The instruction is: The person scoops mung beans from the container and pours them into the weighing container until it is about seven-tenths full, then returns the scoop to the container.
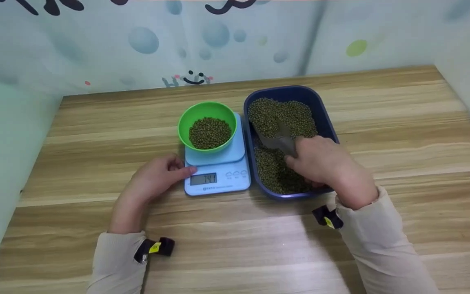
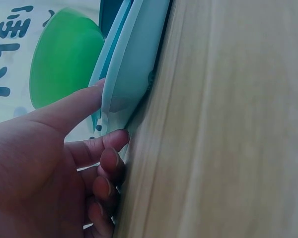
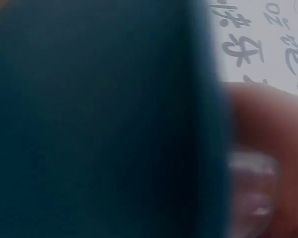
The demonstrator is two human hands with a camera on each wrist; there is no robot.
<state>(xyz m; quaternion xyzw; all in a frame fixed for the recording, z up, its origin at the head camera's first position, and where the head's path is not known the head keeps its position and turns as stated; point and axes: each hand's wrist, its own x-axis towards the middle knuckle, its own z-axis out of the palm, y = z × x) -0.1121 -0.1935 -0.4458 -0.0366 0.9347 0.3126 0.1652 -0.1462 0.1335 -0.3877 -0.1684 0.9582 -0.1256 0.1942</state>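
Note:
My left hand (image 1: 157,175) grips the near left edge of a pale blue kitchen scale (image 1: 218,165), thumb on top beside the display and index fingertip low against the side. The display shows the digits 741. On the scale's platform stands a green bowl (image 1: 183,128) partly filled with mung beans (image 1: 210,133). My right hand (image 1: 320,161) holds a grey scoop (image 1: 282,143) by its handle, its blade down among the beans in a dark blue tub (image 1: 328,120). In the right wrist view the tub's wall (image 3: 99,119) hides most of that hand.
The tub stands close along the scale's right side. Both sit on a wood-grain table (image 1: 402,134), with a printed wall covering (image 1: 251,49) behind its back edge. A small black camera is strapped to each wrist.

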